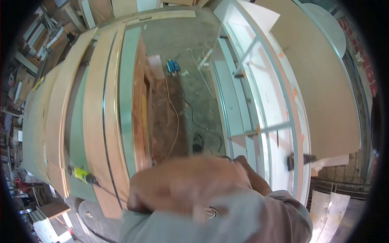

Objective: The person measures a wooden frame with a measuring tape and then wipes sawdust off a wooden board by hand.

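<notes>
My left arm [186, 178] is bent across my body at the lower middle, smeared by motion, and its fingers do not show clearly. Just right of it my right forearm [257, 178] comes up from a grey sleeve, with its hand mostly hidden behind the left arm. A small dark object [223, 157] shows where the arms meet; I cannot tell what it is or whether a hand holds it. Left of me lies a stack of long wood panels [95, 121] on a workbench [142, 101]. To my right stands a long white open frame with crossbars [275, 125].
A lime-green corded power tool [83, 175] lies on the panels. On the concrete floor are a blue power tool [173, 67], cords [194, 117] and a dark shoe [197, 142]. A black bracket-like piece [298, 161] sits at the frame's edge beside a large brown board [324, 89].
</notes>
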### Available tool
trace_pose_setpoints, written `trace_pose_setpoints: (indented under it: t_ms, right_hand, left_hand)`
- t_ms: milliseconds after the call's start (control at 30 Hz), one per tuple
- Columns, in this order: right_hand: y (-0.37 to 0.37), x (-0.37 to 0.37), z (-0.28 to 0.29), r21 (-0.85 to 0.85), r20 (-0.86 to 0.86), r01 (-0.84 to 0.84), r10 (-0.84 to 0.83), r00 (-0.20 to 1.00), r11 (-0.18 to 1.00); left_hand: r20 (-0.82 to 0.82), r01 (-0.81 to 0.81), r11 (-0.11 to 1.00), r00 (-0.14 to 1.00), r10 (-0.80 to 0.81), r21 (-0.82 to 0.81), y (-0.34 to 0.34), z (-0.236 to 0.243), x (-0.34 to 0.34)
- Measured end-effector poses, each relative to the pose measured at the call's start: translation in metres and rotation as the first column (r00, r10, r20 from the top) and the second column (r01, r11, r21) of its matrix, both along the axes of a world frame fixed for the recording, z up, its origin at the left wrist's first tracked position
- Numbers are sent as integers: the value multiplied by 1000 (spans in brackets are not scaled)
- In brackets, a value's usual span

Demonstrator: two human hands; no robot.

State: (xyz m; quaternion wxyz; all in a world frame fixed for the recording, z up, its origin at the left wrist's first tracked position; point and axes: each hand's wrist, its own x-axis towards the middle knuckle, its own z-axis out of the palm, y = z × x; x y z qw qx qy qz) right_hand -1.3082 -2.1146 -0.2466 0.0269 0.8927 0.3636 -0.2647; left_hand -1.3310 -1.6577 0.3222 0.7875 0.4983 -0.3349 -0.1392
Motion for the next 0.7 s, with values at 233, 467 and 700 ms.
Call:
trace_pose_setpoints:
  t_ms: [233,467,700]
  right_hand:
    - [115,282,43,17,-131,209,-205,970,978]
    - [214,472,79,198,-581,849,-639,504,489]
    - [198,643,20,44,-55,-113,116,992,993]
  left_hand:
    - [258,-344,-13,678,688,939,99,-342,179]
    - [-434,449,169,591,681,877,142,-570,190]
    - [-578,366,483,217,787,795,211,-605,371]
